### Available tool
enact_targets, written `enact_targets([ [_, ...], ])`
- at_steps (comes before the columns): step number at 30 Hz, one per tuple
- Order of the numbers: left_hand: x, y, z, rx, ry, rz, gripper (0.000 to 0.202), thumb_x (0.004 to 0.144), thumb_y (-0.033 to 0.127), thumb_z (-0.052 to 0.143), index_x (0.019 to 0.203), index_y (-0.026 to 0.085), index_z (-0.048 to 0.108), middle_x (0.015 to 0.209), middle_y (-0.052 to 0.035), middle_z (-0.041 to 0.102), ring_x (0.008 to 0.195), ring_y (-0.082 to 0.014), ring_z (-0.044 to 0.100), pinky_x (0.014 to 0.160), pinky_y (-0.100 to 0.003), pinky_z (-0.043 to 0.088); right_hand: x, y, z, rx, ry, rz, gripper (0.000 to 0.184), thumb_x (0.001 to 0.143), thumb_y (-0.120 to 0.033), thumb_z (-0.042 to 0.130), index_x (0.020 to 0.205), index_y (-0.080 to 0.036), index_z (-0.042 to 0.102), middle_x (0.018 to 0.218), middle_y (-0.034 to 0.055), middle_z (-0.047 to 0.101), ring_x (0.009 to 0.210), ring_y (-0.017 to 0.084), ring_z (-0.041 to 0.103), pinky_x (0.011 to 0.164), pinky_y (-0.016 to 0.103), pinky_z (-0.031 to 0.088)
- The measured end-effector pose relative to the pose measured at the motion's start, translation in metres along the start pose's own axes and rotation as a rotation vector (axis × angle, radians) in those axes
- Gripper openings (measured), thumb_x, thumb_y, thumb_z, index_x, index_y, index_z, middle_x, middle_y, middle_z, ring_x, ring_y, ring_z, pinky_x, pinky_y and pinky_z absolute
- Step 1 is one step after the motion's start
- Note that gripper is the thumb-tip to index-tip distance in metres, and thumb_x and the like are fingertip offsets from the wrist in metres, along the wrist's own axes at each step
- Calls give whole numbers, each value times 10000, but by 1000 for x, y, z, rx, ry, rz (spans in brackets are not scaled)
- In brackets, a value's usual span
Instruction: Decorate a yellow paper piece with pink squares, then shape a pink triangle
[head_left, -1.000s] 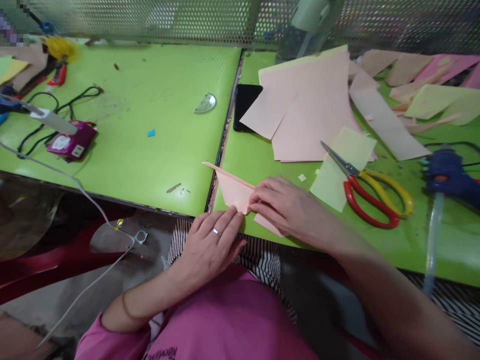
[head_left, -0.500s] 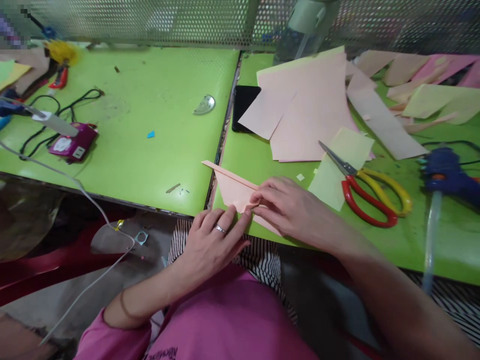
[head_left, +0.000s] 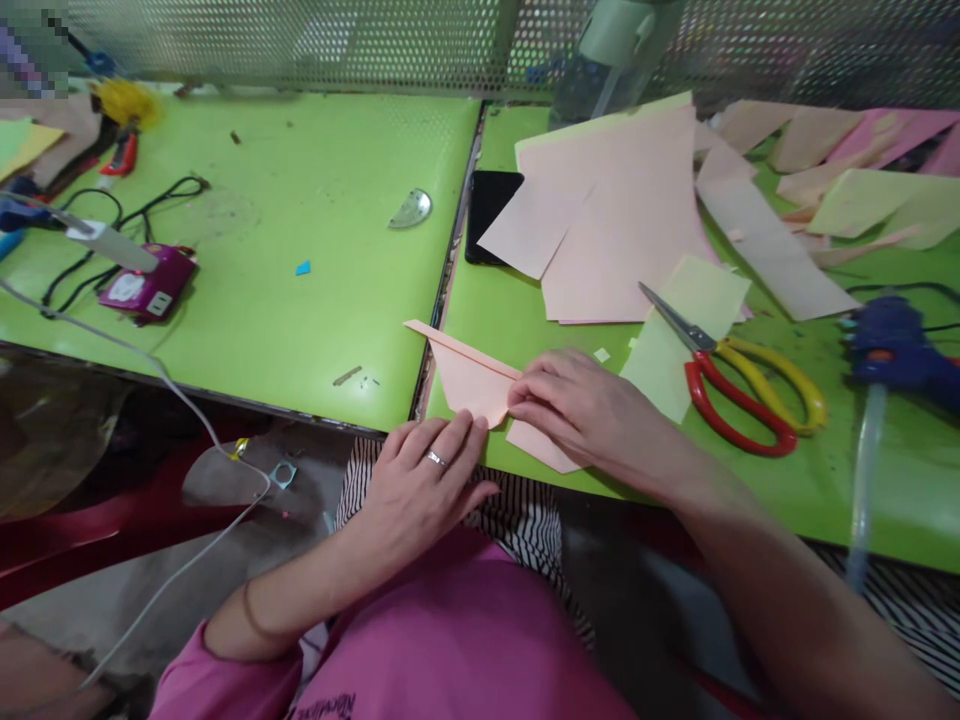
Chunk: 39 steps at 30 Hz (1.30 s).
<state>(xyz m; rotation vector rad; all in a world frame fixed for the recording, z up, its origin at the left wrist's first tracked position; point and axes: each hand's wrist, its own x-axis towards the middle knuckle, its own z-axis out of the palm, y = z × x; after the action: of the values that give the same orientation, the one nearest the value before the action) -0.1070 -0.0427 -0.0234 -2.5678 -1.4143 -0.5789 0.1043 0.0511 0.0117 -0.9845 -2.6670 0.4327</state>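
Note:
A pale pink paper [head_left: 466,383] with a folded strip along its far edge lies at the front of the green table. My left hand [head_left: 431,465], wearing a ring, rests its outstretched fingertips on the paper's near edge. The fingers of my right hand [head_left: 566,405] are pinched together on the paper's right part and hide some of it. Another pink flap [head_left: 544,450] shows below my right hand. To the right lie scissors [head_left: 739,385] with one red and one yellow handle, partly over a pale yellow paper [head_left: 709,297].
Pink sheets [head_left: 622,220] partly cover a black phone [head_left: 487,205]. A blue glue gun [head_left: 892,345] stands at the right, and a bottle [head_left: 607,60] at the back. On the left are a purple power socket [head_left: 154,285] and cables. A seam [head_left: 450,250] divides the table.
My right hand has drawn slightly right and up, away from my left fingertips. The paper's near edge between the hands now shows a curved bend. My left hand has barely moved.

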Motion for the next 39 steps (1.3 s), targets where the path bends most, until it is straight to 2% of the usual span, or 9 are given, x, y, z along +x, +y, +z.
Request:
enact_targets([
  [9,-1,-2,-1,0,-23,34,495,956,427,548,1325,98,566,1302,-101,652,1091,-239,563,932,-362,407,1,-1,4,-15,33,26,203,979,-296,508,931,-170,659,873,55,588,841,203,542,747,329,441],
  [19,-2,-2,-3,-9,-37,35,480,965,432,519,1311,104,570,1310,-114,640,1133,-244,552,960,-371,409,7,-9,4,-48,8,99,183,959,-261,532,838,-159,624,834,61,588,807,207,540,737,340,430],
  [23,3,0,-6,12,-99,24,594,963,515,484,1447,172,447,1290,-91,640,1074,-247,570,907,-389,426,7,-9,4,-26,-10,98,195,968,-263,503,841,-169,617,849,67,594,806,207,540,724,337,433],
  [26,5,3,-7,54,-135,17,661,956,577,445,1457,146,440,1279,-102,636,1034,-253,571,881,-401,429,7,-7,4,-24,-17,110,209,973,-264,484,838,-166,610,848,73,589,801,208,540,728,343,439],
  [34,0,4,0,103,-80,28,666,952,614,412,1419,147,499,1290,-110,628,1096,-255,538,929,-398,411,8,-11,4,-35,-13,118,197,970,-263,484,826,-179,589,846,68,584,810,207,547,742,347,445],
  [39,-1,2,1,65,-41,6,679,952,600,437,1359,66,539,1254,-121,659,1078,-244,558,922,-382,422,8,-12,4,-82,3,93,192,971,-243,482,826,-177,590,827,61,579,785,201,540,723,339,437],
])
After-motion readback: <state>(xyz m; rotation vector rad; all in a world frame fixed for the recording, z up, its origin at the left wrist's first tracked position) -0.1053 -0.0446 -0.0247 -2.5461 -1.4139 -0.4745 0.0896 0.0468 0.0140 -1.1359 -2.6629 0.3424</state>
